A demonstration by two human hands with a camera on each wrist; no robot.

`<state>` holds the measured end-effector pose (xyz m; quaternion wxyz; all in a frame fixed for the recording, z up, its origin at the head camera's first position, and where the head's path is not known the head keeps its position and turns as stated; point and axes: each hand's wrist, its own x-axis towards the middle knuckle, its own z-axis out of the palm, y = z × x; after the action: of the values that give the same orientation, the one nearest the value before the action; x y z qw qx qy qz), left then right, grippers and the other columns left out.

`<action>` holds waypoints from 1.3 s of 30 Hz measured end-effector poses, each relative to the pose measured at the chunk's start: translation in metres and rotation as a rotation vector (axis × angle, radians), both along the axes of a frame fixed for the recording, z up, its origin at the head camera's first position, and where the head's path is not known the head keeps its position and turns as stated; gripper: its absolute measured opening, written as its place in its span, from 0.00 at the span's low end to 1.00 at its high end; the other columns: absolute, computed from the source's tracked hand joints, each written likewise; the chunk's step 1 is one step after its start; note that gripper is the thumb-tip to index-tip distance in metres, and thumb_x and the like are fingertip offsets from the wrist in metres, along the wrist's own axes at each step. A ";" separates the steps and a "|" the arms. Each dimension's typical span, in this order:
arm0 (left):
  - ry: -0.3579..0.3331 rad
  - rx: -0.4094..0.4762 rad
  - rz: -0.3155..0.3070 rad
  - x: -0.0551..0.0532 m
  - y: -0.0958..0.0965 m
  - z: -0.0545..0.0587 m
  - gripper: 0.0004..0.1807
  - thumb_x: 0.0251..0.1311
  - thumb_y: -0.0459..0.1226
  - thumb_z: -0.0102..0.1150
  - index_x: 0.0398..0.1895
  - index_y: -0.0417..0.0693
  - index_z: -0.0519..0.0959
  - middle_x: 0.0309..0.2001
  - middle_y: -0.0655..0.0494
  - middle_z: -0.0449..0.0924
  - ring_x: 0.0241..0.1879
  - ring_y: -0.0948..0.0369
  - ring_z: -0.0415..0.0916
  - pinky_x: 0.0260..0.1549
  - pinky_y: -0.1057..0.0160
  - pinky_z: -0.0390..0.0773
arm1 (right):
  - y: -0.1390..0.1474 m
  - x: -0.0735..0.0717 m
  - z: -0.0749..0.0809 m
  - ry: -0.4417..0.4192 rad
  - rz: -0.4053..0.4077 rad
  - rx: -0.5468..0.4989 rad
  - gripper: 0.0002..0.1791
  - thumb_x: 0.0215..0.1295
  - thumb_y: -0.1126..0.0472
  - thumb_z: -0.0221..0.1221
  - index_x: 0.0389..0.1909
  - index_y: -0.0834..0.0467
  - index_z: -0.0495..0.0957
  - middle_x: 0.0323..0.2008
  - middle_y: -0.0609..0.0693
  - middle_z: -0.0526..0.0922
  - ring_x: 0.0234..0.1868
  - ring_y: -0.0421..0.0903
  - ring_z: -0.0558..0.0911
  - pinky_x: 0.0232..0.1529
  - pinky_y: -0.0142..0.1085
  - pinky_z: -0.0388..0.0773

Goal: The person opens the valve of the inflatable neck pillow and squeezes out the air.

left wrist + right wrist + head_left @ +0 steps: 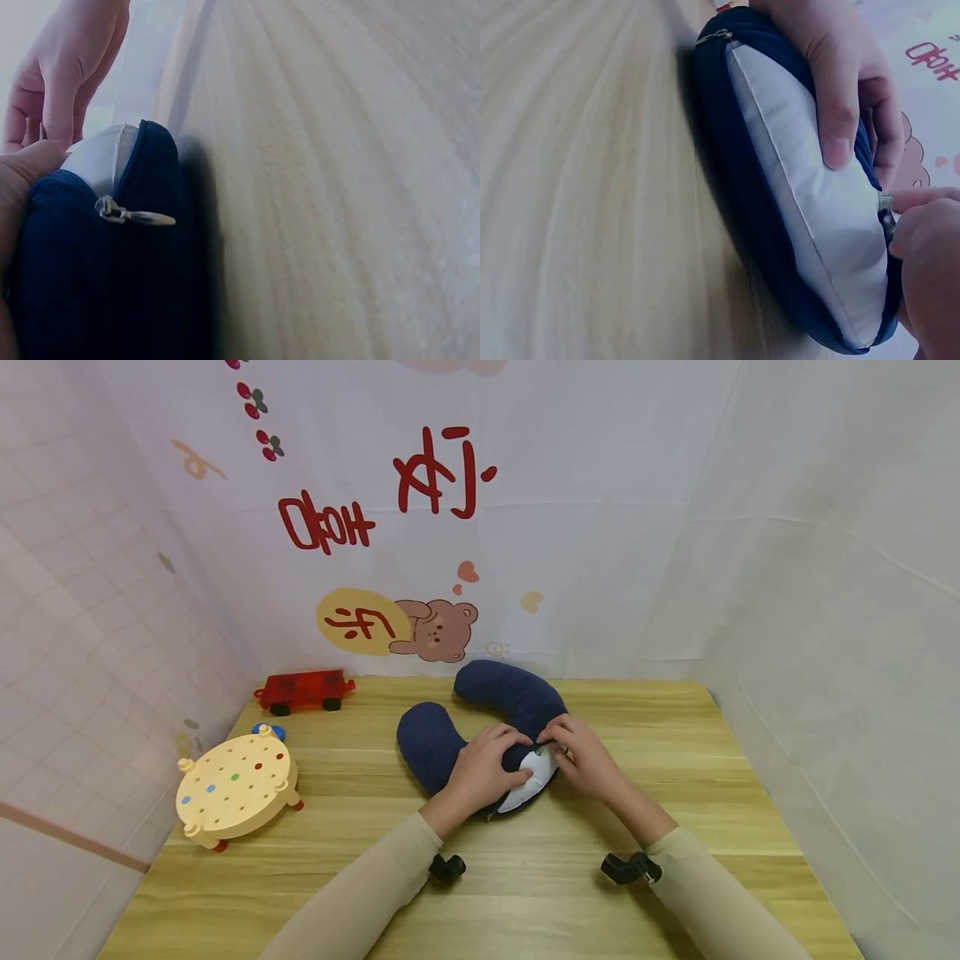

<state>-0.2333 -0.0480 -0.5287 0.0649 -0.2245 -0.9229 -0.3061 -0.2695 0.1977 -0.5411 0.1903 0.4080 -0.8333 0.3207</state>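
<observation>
Large red characters (390,497) are printed on the white backdrop cloth (600,527), but they appear mirrored and cannot be read with certainty (they look like Korean or Chinese script). More red strokes (362,624) are set on a yellow oval (330,610) beside a cartoon bear (442,631), and red letters (932,61) are glimpsed in the right wrist view, likewise unreadable.
</observation>
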 end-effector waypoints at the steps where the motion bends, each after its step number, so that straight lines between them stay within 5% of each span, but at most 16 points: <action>1: 0.000 -0.002 0.002 0.000 0.000 -0.001 0.24 0.66 0.54 0.79 0.63 0.65 0.86 0.62 0.65 0.81 0.64 0.59 0.78 0.53 0.48 0.84 | 0.000 0.000 0.000 0.009 0.010 0.009 0.18 0.66 0.82 0.62 0.46 0.58 0.86 0.49 0.54 0.82 0.49 0.55 0.80 0.49 0.51 0.78; 12: 0.000 -0.016 -0.007 0.000 0.001 -0.002 0.24 0.66 0.53 0.80 0.63 0.64 0.86 0.62 0.64 0.81 0.64 0.58 0.78 0.52 0.46 0.85 | 0.006 0.000 -0.001 -0.112 0.064 -0.035 0.15 0.63 0.69 0.79 0.48 0.56 0.89 0.52 0.51 0.81 0.53 0.52 0.79 0.53 0.47 0.77; 25: -0.032 0.025 -0.066 -0.009 -0.005 -0.007 0.23 0.66 0.52 0.80 0.62 0.64 0.86 0.62 0.64 0.80 0.64 0.58 0.77 0.57 0.48 0.83 | 0.003 -0.002 -0.006 -0.158 0.051 -0.060 0.15 0.62 0.67 0.80 0.47 0.54 0.90 0.49 0.49 0.81 0.50 0.50 0.76 0.51 0.43 0.73; 31: -0.071 0.030 -0.192 -0.020 -0.021 -0.007 0.22 0.68 0.51 0.78 0.63 0.65 0.85 0.65 0.64 0.78 0.67 0.58 0.74 0.63 0.48 0.80 | -0.003 0.000 -0.005 -0.175 0.048 -0.044 0.13 0.61 0.64 0.81 0.44 0.53 0.90 0.45 0.46 0.83 0.46 0.47 0.77 0.49 0.43 0.74; 36: -0.091 -0.002 -0.336 -0.026 -0.035 -0.005 0.23 0.69 0.48 0.78 0.65 0.64 0.84 0.70 0.63 0.76 0.71 0.59 0.72 0.68 0.51 0.77 | -0.007 0.005 0.004 -0.066 0.123 0.008 0.14 0.57 0.62 0.83 0.42 0.54 0.90 0.42 0.46 0.83 0.42 0.45 0.77 0.44 0.41 0.74; 39: -0.074 -0.025 -0.416 -0.029 -0.044 -0.002 0.24 0.70 0.48 0.78 0.67 0.63 0.83 0.70 0.63 0.77 0.72 0.61 0.73 0.70 0.52 0.76 | -0.008 0.001 0.013 -0.002 0.172 0.080 0.16 0.54 0.58 0.85 0.41 0.51 0.90 0.48 0.50 0.83 0.48 0.48 0.77 0.51 0.46 0.73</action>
<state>-0.2623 -0.0916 -0.5308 -0.0366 -0.3996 -0.8621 -0.3094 -0.2685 0.1898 -0.5279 0.1449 0.4850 -0.8076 0.3025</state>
